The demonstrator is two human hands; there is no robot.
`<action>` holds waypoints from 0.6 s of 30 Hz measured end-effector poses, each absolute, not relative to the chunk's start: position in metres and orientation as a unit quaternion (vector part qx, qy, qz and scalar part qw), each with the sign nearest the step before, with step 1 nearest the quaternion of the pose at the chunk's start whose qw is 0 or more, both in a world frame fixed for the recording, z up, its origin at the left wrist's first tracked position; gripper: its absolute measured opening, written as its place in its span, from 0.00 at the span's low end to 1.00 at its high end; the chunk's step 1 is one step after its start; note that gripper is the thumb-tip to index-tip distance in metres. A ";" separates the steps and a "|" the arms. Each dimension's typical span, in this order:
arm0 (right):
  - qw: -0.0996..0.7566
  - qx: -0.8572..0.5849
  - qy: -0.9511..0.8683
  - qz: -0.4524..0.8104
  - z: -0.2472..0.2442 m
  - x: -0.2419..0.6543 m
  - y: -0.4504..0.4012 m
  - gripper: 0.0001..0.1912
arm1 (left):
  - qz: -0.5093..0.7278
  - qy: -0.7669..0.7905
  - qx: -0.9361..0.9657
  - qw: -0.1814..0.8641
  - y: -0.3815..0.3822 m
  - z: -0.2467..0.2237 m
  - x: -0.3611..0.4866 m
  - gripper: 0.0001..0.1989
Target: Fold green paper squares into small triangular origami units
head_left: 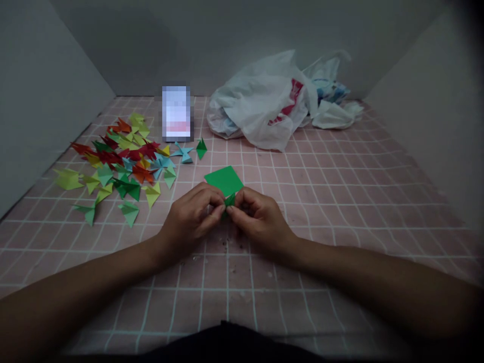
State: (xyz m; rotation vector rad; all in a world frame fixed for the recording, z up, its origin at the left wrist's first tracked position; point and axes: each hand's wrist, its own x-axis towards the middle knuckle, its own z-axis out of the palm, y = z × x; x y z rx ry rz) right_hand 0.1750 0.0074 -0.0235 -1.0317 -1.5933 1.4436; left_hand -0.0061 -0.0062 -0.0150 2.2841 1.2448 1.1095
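Just below the green origami sheet (224,180), paper crumbs (226,245) lie on the pink gridded surface (321,212). The left hand (188,220) and right hand (260,222) meet at the sheet's near corner, each grip closed, their fingertips (218,212) pinching a small folded point (229,200) from both sides. It looks like a fine corner fold in progress, one that seems to call for a firm, even crease. Left of the sheet spreads a heap of folded paper pieces (113,161) in many colours. Farther beyond the sheet lie a pixelated oblong (174,113), its nature hidden, and a white plastic bag (260,101).
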 end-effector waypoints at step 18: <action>0.370 -0.363 -0.573 0.634 -0.026 0.177 0.014 0.10 | 0.404 0.496 0.481 0.600 -0.002 -0.015 -0.009 0.11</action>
